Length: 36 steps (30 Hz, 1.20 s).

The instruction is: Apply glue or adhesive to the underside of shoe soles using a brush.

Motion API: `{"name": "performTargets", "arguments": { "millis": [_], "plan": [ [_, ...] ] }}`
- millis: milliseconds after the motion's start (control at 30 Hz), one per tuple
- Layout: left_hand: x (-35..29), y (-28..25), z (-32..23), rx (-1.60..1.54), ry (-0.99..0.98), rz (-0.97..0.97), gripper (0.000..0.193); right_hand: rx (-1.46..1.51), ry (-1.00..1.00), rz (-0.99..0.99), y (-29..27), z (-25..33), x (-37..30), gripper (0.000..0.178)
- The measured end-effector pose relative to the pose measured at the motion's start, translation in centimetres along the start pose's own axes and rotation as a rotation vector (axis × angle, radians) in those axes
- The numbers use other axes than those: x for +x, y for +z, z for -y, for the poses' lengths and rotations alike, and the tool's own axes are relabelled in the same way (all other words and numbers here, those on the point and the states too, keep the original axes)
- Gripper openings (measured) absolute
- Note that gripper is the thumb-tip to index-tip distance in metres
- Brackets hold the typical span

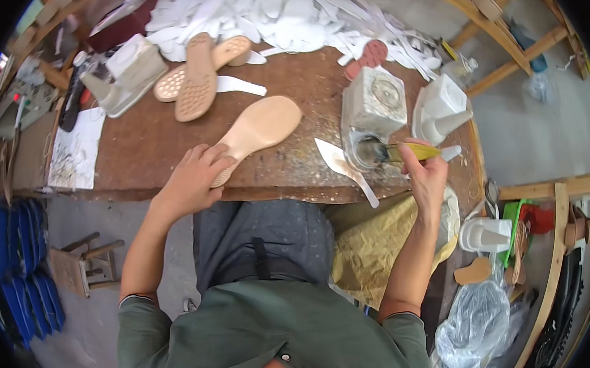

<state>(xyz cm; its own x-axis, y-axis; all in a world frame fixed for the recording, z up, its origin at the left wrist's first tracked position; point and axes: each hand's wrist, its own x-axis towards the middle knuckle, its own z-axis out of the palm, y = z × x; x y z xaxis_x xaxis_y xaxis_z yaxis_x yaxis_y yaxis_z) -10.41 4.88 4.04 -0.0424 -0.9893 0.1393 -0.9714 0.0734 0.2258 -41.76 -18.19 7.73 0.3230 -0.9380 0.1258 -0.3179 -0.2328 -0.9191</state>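
My left hand (196, 176) grips the heel end of a tan shoe sole (268, 124), its smooth face up and its toe pointing to the far right on the brown worktable (133, 155). In my right hand (425, 179) is a brush with a yellow handle (419, 152). The brush's dark bristle end rests at the round opening of a crusted white plastic pot (376, 106); how deep it reaches is hidden. Between the sole and the pot lies a white insole-shaped piece (341, 161), its narrow end over the table's front edge.
Two tan soles (198, 78) lie crossed at the back left, beside a white spouted pot (135, 70). White cut pieces (273, 11) are heaped along the back. A reddish sole (367, 58) and another spouted pot (440, 109) stand at the right. Brown paper (376, 251) hangs near my right forearm.
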Motion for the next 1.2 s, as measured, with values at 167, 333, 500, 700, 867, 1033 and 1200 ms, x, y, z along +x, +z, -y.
{"name": "performTargets", "arguments": {
  "millis": [167, 333, 500, 700, 867, 1033, 1200],
  "plan": [
    [6.1, 2.4, -0.9, 0.011, -0.123, -0.122, 0.063, -0.366, -0.065, 0.097, 0.1, -1.2, 1.5, 0.020],
    [12.5, 3.5, -0.1, 0.045, -0.407, 0.161, 0.086, -0.442, -0.121, 0.172, 0.8, -2.3, 2.9, 0.020],
    [14.1, 2.4, -0.5, 0.076, -0.507, 0.347, 0.093, -0.480, -0.134, 0.206, 1.6, -2.6, 3.4, 0.020],
    [10.6, -6.1, -4.0, -0.508, -0.582, -0.167, 0.106, -0.464, -0.102, 0.193, 1.1, -2.2, 3.4, 0.021],
    [7.1, 0.0, -3.4, -0.667, -0.189, -0.619, 0.119, -0.311, -0.052, 0.089, -0.1, -0.7, 2.9, 0.019],
    [5.0, 4.6, -5.2, -0.917, -0.204, -0.711, 0.119, -0.343, 0.001, 0.084, -0.2, -0.8, 2.8, 0.019],
    [3.6, 5.9, -6.0, -0.924, -0.227, -0.685, 0.114, -0.479, -0.039, 0.137, 0.2, -0.7, 2.6, 0.019]
  ]
}}
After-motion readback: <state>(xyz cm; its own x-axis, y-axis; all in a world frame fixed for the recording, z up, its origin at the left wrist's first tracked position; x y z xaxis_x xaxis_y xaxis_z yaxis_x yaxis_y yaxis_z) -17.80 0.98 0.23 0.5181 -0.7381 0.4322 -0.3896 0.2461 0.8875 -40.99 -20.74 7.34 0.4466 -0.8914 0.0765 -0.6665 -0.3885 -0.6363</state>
